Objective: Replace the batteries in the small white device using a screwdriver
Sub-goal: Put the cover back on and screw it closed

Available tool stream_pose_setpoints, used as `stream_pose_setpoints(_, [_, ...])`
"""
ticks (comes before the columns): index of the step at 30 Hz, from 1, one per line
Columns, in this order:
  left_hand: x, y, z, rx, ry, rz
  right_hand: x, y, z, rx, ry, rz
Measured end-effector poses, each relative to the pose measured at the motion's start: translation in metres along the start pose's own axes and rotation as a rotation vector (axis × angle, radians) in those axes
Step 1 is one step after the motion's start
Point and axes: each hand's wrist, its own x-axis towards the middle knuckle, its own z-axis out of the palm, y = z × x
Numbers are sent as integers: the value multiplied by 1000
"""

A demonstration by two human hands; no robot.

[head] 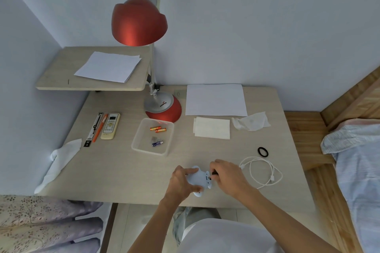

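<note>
The small white device [199,178] lies on the desk near its front edge. My left hand [181,183] grips it from the left, fingers over its top and thumb under its near side. My right hand [226,176] pinches a small dark object [213,174], likely the screwdriver, against the device's right end. A clear plastic tray [141,146] behind the hands holds two orange batteries [158,129], a blue battery [157,144] and a small grey piece.
A red desk lamp [164,109] stands at the back. White cable [261,172] and black ring [263,152] lie right of my hands. Remote [110,126], orange pen [99,127], tissues [211,128] and paper [216,99] lie around. A shelf [51,80] juts out at back left.
</note>
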Motion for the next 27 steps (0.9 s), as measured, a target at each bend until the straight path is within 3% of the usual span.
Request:
stream_pose_setpoints(4, [1, -1, 0, 10, -9, 6, 1, 1, -2, 52, -18, -4])
stream_pose_setpoints(8, [3, -1, -1, 17, -22, 22, 6, 1, -5, -70, -51, 94])
stream_pose_setpoints(11, [3, -1, -3, 23, -31, 31, 9, -2, -4, -108, -89, 68])
stream_pose_setpoints(21, [5, -4, -3, 21, -37, 25, 9, 0, -8, 66, -86, -1])
stream_pose_setpoints(27, [6, -4, -3, 22, -36, 33, 9, -5, -12, -87, -123, 98])
